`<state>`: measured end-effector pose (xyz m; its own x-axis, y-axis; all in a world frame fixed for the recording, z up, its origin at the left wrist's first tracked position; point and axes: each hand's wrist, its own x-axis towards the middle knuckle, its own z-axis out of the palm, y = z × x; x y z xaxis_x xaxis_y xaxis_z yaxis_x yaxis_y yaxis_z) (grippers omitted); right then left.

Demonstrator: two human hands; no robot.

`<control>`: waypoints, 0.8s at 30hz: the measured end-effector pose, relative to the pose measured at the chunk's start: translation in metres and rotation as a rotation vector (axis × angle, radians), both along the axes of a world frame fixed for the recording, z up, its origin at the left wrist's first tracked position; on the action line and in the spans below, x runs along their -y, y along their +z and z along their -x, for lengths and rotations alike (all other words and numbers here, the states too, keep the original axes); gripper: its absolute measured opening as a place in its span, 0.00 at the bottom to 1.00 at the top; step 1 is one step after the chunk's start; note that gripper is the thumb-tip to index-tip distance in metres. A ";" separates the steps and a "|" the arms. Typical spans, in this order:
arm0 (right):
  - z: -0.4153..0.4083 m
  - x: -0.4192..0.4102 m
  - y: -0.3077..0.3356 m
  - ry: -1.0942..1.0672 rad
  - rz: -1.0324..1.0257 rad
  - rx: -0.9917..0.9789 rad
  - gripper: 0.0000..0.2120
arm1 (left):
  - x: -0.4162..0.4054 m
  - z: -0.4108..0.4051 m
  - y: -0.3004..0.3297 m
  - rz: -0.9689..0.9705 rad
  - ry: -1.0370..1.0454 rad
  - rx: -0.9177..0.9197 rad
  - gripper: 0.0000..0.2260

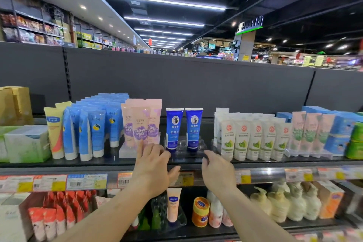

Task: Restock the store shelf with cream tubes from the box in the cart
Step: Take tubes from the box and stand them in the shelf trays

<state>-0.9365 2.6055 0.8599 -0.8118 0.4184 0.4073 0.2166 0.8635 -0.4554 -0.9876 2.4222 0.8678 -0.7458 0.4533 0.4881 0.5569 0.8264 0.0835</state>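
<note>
Two dark blue cream tubes [174, 128] [193, 129] stand upright, caps down, in a clear plastic holder [183, 144] at the middle of the top shelf [110, 160]. My left hand [152, 169] hovers at the shelf's front edge, just left of and below the left blue tube, fingers spread and holding nothing. My right hand [217, 170] is at the front edge just right of the holder, fingers loosely curled and empty. Neither hand touches a tube. The cart and its box are out of view.
Pink-purple tubes [140, 124] and light blue tubes [96, 124] crowd the left of the gap; white-green tubes [253, 139] stand to the right. A cardboard box [14, 104] sits far left. Price tags [86, 181] line the shelf rail. Bottles and a pink tube [173, 204] fill the lower shelf.
</note>
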 end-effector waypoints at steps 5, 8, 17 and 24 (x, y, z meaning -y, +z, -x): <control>-0.021 -0.016 -0.001 -0.026 -0.010 -0.124 0.15 | -0.028 -0.002 -0.017 -0.270 -0.127 -0.194 0.12; -0.039 -0.042 -0.003 -0.066 -0.066 -0.173 0.09 | -0.059 -0.018 -0.018 -0.244 -0.168 -0.139 0.12; -0.081 -0.187 0.003 -0.264 -0.123 -0.158 0.04 | -0.151 -0.050 -0.017 -0.248 -0.047 0.009 0.17; -0.080 -0.239 0.000 -0.097 -0.051 0.035 0.13 | -0.185 -0.064 -0.016 -0.201 0.150 0.176 0.18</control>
